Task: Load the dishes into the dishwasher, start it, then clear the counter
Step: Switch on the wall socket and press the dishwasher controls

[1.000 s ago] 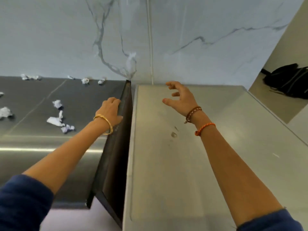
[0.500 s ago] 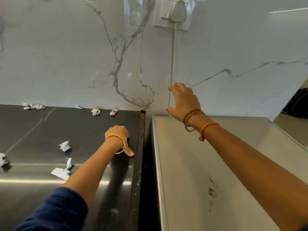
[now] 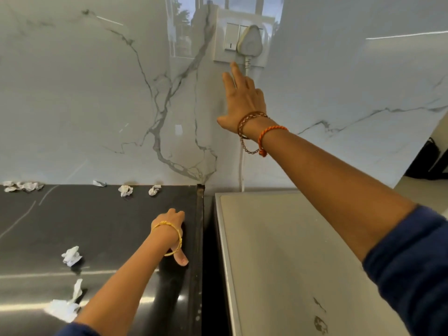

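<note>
My right hand (image 3: 241, 98) is stretched up along the marble wall, fingers apart, its fingertip just under the white wall socket (image 3: 238, 37) that holds a white plug (image 3: 249, 41). My left hand (image 3: 173, 229) rests palm down on the dark glossy counter (image 3: 97, 226) near its right edge, fingers curled under, thumb pointing back toward me, holding nothing. To the right of the counter is the pale grey top of the dishwasher (image 3: 291, 251). Several crumpled white paper scraps (image 3: 71, 255) lie on the counter.
The plug's white cable (image 3: 241, 170) runs down the wall behind the appliance. More paper scraps (image 3: 125, 190) sit along the counter's back edge. A dark gap (image 3: 208, 251) separates counter and appliance. A dark bag (image 3: 434, 156) is at far right.
My right hand has risen from the appliance's back edge up the wall to just below the socket. My left hand has settled onto the counter, and the view has tilted upward.
</note>
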